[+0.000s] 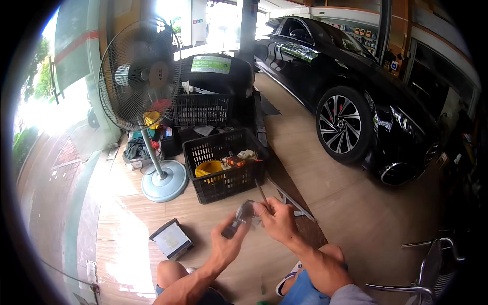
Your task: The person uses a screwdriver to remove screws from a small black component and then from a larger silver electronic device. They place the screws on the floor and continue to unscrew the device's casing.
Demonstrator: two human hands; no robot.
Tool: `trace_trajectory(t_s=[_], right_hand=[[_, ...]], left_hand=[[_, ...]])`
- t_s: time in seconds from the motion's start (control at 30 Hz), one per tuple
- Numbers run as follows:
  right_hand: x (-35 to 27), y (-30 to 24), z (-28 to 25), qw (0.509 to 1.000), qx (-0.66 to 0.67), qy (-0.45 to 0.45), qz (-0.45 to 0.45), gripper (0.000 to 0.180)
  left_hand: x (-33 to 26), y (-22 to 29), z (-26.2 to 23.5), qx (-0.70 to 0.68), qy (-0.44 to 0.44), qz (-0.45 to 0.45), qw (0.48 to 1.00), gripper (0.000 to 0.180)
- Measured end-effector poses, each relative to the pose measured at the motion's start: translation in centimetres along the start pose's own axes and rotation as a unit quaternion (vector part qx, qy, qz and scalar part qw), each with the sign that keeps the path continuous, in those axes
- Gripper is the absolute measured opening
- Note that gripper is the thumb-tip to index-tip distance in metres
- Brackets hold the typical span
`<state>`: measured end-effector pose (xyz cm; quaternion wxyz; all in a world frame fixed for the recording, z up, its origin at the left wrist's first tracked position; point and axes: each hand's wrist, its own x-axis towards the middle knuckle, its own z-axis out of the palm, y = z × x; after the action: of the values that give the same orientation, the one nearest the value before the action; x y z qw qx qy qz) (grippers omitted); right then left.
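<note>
In the head view, the left forearm comes in from the lower edge and slants up and to the right, the wrist nearly in line with it. The left hand [226,245] is raised over the gap between the person's knees, its back turned partly toward the camera. Its fingers are drawn in around a smoky grey, curved piece with a dark lower end and a clear-looking upper part [245,213]; the piece is blurred, so its exact shape and material cannot be told.

The right forearm enters from the lower right and slants up and to the left, meeting the other at an angle, so that the two hands are close together in front of the body. The right hand [278,221] is curled narrow, thumb and fingers closed on a thin, straight, brownish rod [262,193] that points up and slightly left from the grip. The thumb tip is right beside the grey piece; whether it touches cannot be told.

Beyond the hands, a black plastic crate with slotted walls [229,189] sits on the wood-look floor [122,231], with a bright yellow item [208,168] inside it. Left of the left hand, a flat rectangular case with a silvery top and dark edges [172,239] lies on the floor, well apart from the fingers.
</note>
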<state>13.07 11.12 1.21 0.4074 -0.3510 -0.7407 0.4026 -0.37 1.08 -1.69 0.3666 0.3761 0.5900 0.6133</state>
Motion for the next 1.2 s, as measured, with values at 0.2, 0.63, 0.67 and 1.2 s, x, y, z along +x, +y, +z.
trace_trajectory(t_s=[0.2, 0.63, 0.67, 1.2], right_hand=[[0.6, 2.2, -0.1, 1.0, 0.028, -0.005, 0.012, 0.036], [0.1, 2.8, -0.4, 0.98, -0.049, -0.159, 0.113, 0.05], [-0.1, 3.2, -0.3, 0.979, -0.048, -0.16, 0.116, 0.05], [-0.8, 5.0, -0.8, 0.967, -0.179, -0.17, 0.057, 0.05]], left_hand=[[1.0, -0.5, 0.1, 0.028, -0.008, 0.035, 0.999, 0.038], [4.4, 0.5, -3.5, -0.155, 0.106, -0.074, 0.979, 0.04], [4.7, 0.2, -4.3, -0.163, 0.113, -0.057, 0.979, 0.034], [4.8, -1.9, -6.1, -0.231, 0.114, -0.181, 0.949, 0.036]])
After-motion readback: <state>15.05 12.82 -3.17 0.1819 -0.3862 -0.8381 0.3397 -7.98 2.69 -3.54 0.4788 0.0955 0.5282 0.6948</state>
